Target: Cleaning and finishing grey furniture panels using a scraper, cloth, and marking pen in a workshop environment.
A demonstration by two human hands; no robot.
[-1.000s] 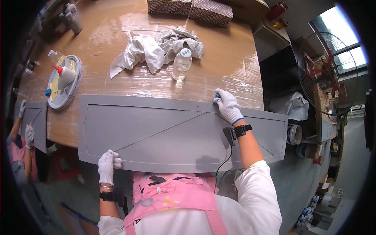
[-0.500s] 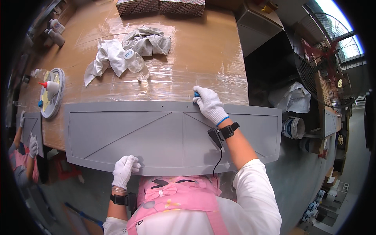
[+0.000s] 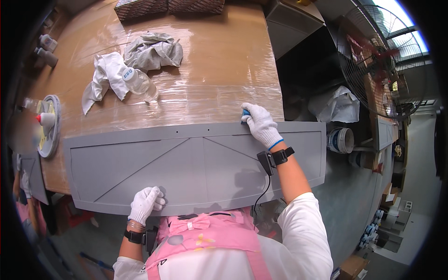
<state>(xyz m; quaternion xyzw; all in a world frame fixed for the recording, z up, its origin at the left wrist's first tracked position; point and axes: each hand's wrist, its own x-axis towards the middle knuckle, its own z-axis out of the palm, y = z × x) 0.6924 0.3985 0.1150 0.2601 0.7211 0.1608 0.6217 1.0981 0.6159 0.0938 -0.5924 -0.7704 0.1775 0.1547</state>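
Note:
A long grey panel with raised borders and slanting lines lies across the near side of the table, its near edge against my apron. My right hand, in a white knit glove, pinches a small blue block at the panel's far edge, right of two small dark holes. Most of the block is hidden by my fingers. My left hand, gloved too, rests at the near edge left of centre with its fingers curled in. Whether anything is inside those fingers is hidden.
Film covers the brown table. Crumpled cloths and a clear bottle lie beyond the panel. A round lid carries a red-tipped squeeze bottle at left. A bucket and caged fan stand right; another person's gloved hand shows far left.
My right hand has slid rightward along the panel's far edge with the blue block. My left hand stays at the near edge, fingers curled. The whole view has shifted a little.

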